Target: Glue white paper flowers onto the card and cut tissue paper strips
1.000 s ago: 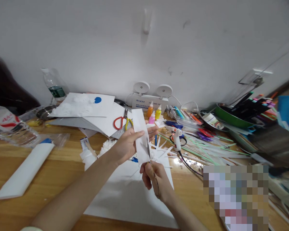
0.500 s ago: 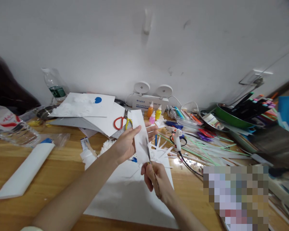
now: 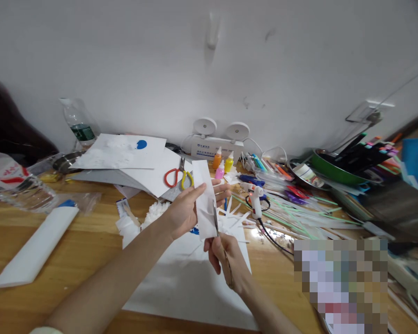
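A folded white paper strip (image 3: 204, 204) is upright in my left hand (image 3: 185, 209), with the thumb on its front and the fingers behind. My right hand (image 3: 226, 260) is closed round a pair of scissors (image 3: 215, 220), whose blades lie along the strip's right edge. Beneath both hands a large white sheet (image 3: 181, 283) lies on the table. Narrow white paper strips (image 3: 231, 220) fan out on it, just beyond my right hand. A fluffy white heap (image 3: 155, 213) sits behind my left wrist.
Red-and-yellow-handled pliers (image 3: 179, 176) lie on stacked paper (image 3: 149, 174). A glue gun (image 3: 255, 199) with a cord stands right of the hands. Small paint bottles (image 3: 218, 158) are behind. A rolled paper (image 3: 36, 248) and a large bottle (image 3: 17, 183) lie left.
My left hand and the paper strip have shifted slightly to the right and down. More of the pliers' yellow handle shows. My right hand has barely moved.
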{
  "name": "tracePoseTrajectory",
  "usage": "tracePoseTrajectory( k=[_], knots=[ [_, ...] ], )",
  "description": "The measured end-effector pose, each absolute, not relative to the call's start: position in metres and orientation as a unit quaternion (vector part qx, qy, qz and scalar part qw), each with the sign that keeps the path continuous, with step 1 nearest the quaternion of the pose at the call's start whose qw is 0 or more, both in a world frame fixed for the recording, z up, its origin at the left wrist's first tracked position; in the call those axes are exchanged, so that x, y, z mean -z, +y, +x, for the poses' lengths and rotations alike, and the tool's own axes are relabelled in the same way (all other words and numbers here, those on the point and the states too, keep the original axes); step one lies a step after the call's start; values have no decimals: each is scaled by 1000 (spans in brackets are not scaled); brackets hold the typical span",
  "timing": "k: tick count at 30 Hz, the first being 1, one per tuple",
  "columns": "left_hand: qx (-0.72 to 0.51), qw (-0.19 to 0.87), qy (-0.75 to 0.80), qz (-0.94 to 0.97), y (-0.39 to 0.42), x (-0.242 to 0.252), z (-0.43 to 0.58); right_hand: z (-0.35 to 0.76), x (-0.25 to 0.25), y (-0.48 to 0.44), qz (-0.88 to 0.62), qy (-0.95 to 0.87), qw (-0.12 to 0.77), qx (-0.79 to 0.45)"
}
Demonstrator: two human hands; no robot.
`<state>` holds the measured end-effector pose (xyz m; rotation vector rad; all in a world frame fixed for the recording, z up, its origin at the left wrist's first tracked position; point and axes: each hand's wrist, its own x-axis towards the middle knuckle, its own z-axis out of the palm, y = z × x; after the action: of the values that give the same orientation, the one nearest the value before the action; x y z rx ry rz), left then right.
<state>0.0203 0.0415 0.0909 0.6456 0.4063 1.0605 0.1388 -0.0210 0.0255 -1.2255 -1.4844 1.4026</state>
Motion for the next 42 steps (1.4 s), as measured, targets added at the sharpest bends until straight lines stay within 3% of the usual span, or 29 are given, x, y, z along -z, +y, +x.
tracePoseTrajectory(
  k=[42],
  knots=[
    [-496,795,198,289,40,-92,22,140,-17,-21,-462,-570,384,-560]
  ],
)
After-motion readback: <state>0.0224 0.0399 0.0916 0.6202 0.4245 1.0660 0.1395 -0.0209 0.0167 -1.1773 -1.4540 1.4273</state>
